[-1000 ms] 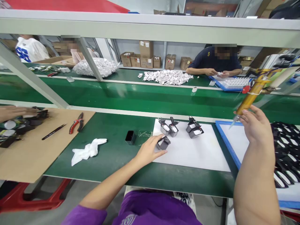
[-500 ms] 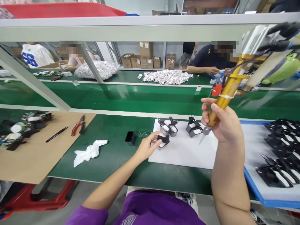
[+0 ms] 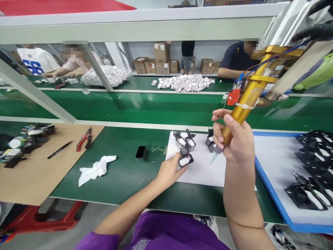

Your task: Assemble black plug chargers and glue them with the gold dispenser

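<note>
My left hand (image 3: 169,172) is closed around the side of a black power adapter (image 3: 185,160), whose pale-filled open face points up over a white sheet (image 3: 203,175). In my right hand (image 3: 238,140) is a gold glue gun (image 3: 241,107), tilted with its tapered nozzle (image 3: 213,158) pointing down. The nozzle tip is right of the adapter and apart from it. Just behind my left hand stand more adapters (image 3: 190,144) with plug pins. Others (image 3: 209,140) are partly hidden by my right hand.
A black open housing (image 3: 142,153) and a crumpled white cloth (image 3: 97,170) lie left. Pliers (image 3: 84,139) and tweezers (image 3: 60,149) rest on cardboard (image 3: 33,187). A blue-edged tray (image 3: 270,199) holds black adapter parts at right. A frame bar (image 3: 145,26) crosses above; people sit opposite.
My left hand has shifted slightly right, and the adapter is turned with its open face showing more. My right hand has brought the glue gun left and its nozzle nearer the adapter.
</note>
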Demonstrator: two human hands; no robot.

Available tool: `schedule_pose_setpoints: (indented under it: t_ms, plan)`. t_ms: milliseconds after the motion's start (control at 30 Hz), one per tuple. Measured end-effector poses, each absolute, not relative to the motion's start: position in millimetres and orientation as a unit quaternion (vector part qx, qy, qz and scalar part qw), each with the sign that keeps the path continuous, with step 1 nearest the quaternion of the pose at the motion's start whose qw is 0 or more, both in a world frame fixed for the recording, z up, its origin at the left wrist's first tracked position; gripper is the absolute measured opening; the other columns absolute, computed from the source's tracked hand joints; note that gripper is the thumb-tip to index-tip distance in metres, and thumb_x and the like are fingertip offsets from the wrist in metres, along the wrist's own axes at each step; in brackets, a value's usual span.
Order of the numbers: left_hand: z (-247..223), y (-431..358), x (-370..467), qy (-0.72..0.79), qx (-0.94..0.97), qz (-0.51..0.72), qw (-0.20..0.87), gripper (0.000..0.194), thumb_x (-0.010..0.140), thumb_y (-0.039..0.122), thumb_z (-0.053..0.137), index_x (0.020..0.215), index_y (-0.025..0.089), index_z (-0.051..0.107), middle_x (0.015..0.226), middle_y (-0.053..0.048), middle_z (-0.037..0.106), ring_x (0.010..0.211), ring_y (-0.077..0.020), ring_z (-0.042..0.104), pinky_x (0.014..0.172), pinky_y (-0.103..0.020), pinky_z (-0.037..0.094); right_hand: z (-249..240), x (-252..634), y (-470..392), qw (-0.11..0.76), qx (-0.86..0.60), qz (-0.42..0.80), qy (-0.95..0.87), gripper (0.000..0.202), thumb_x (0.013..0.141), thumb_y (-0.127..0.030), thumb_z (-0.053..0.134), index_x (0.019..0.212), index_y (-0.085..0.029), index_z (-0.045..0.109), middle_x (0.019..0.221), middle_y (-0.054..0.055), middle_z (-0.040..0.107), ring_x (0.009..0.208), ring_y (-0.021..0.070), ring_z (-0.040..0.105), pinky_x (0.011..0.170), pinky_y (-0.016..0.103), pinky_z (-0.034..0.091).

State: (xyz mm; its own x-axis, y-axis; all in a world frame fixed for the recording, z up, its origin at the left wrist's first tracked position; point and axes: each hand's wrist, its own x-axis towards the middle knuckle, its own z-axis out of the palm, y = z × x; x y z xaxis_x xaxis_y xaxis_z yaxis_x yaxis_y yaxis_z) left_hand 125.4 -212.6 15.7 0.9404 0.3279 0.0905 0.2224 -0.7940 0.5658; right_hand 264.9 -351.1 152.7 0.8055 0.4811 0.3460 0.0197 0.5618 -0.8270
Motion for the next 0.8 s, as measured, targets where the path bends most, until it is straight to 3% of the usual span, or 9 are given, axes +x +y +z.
schedule_pose_setpoints:
  t_ms: [133, 333, 633, 800]
  plan:
    - [37, -238, 130, 0.107, 0.927, 0.124, 0.338, 0.029, 0.083, 0.036, 0.065, 0.105, 0.021, 0.054, 0.086, -0.003, 0.071, 0.072, -0.0192, 0.068, 0.063, -0.025, 0.049, 152, 262, -352, 0.833, -0.45, 0.138, -0.291, 0.02, 0.082, -0.038, 0.069, 0.09, -0.02, 0.071, 0.081, 0.0, 0.061, 0.04, 0.0021, 0.041, 0.028, 0.014, 0.029]
    - [55, -254, 133, 0.078, 0.906, 0.158, 0.384, 0.034, 0.078, 0.034, 0.068, 0.109, 0.022, 0.057, 0.086, -0.001, 0.071, 0.068, -0.0159, 0.066, 0.064, -0.024, 0.051, 152, 262, -354, 0.822, -0.469, 0.138, -0.293, 0.022, 0.084, -0.042, 0.068, 0.09, -0.021, 0.069, 0.07, -0.001, 0.059, 0.037, 0.0035, 0.04, 0.028, 0.015, 0.029]
    - [67, -257, 129, 0.064, 0.899, 0.178, 0.395, 0.035, 0.077, 0.031, 0.069, 0.11, 0.022, 0.059, 0.086, 0.0, 0.073, 0.069, -0.0145, 0.068, 0.067, -0.022, 0.054, 150, 265, -350, 0.834, -0.449, 0.12, -0.299, 0.029, 0.084, -0.042, 0.07, 0.07, -0.02, 0.055, 0.06, -0.005, 0.05, 0.034, 0.003, 0.038, 0.026, 0.015, 0.026]
    - [67, -259, 129, 0.069, 0.895, 0.181, 0.401, 0.034, 0.077, 0.031, 0.07, 0.107, 0.021, 0.058, 0.084, 0.0, 0.074, 0.068, -0.0144, 0.068, 0.065, -0.022, 0.054, 149, 265, -350, 0.821, -0.471, 0.107, -0.304, 0.027, 0.082, -0.047, 0.071, 0.085, -0.021, 0.064, 0.07, -0.003, 0.057, 0.036, 0.0027, 0.039, 0.027, 0.016, 0.028]
